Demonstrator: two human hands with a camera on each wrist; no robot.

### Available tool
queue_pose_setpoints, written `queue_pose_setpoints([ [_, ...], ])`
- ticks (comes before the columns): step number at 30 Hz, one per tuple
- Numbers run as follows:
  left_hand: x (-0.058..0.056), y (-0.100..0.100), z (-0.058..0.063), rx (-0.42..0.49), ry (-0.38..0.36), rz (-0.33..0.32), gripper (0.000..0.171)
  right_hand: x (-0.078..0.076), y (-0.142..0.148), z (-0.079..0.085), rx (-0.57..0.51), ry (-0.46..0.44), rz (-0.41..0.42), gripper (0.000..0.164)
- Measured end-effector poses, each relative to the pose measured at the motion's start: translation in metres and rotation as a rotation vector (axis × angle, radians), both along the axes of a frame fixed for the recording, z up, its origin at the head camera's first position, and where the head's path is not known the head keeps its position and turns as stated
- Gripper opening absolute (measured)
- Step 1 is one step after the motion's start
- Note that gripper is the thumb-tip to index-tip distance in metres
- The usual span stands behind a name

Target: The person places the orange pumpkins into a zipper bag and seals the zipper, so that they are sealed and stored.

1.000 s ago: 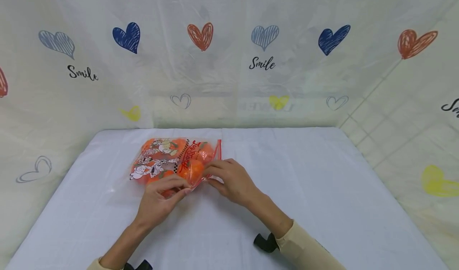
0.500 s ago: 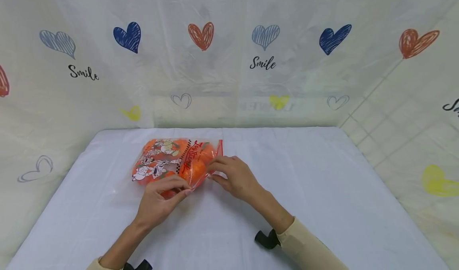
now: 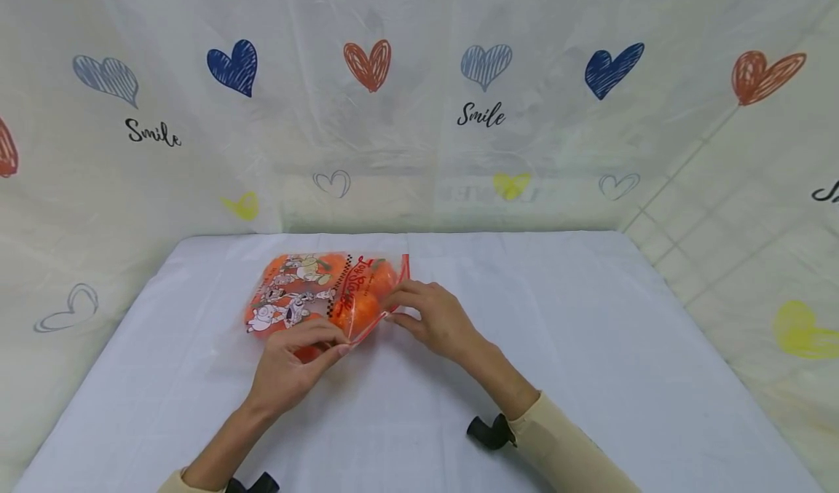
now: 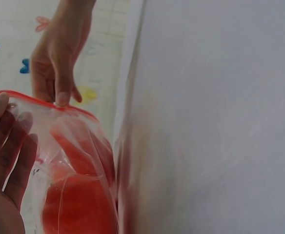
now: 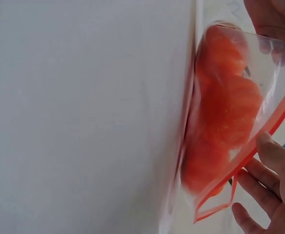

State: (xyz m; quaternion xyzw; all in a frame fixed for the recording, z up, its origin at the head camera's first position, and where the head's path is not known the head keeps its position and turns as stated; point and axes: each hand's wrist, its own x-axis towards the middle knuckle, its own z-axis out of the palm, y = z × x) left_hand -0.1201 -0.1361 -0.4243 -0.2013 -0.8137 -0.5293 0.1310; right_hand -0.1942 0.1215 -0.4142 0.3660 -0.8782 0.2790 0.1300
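A clear zip-lock bag (image 3: 288, 296) with cartoon figures and red lettering lies on its side, full of round orange fruits (image 5: 218, 109). Its red zip strip (image 4: 28, 97) faces right. At the strip's near corner, my left hand (image 3: 288, 365) pinches the plastic between thumb and fingers. My right hand (image 3: 435, 322) pinches the strip farther along, thumb on one side and fingers on the other. Beyond the right fingers, toward the far corner, the two red edges stand apart in a loop, as the right wrist view shows. Between the hands the strip runs as one straight line.
A white cloth covers the table (image 3: 577, 333). Behind it hangs a pale curtain (image 3: 419, 129) printed with hearts and "Smile". Black mounts (image 3: 491, 432) sit at both wrists, below the beige sleeves (image 3: 564, 442).
My right hand has slid along the zip strip, away from my left hand, to the right and slightly farther back. The bag has shifted a little to the right. My left hand stays put.
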Motion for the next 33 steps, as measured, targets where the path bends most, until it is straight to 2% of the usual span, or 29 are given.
queue_pose_setpoints([
  [8, 0.001, 0.0, -0.001, -0.003, -0.016, 0.01, 0.011, -0.005, 0.003, -0.003, -0.039, -0.086, 0.02, 0.018],
  [13, 0.0, 0.002, -0.001, -0.007, -0.007, -0.002, 0.012, -0.007, 0.005, -0.003, -0.042, -0.141, -0.01, 0.019],
  [20, -0.003, 0.005, -0.003, -0.001, 0.042, -0.001, 0.014, -0.008, 0.005, -0.004, -0.056, -0.19, -0.046, 0.021],
  [26, -0.004, 0.012, -0.002, 0.0, 0.039, 0.002, 0.016, -0.009, 0.006, -0.005, -0.093, -0.215, -0.054, 0.023],
  [33, -0.007, 0.022, -0.001, -0.027, 0.12, -0.022, 0.029, -0.011, 0.007, -0.008, -0.137, -0.213, -0.049, 0.024],
])
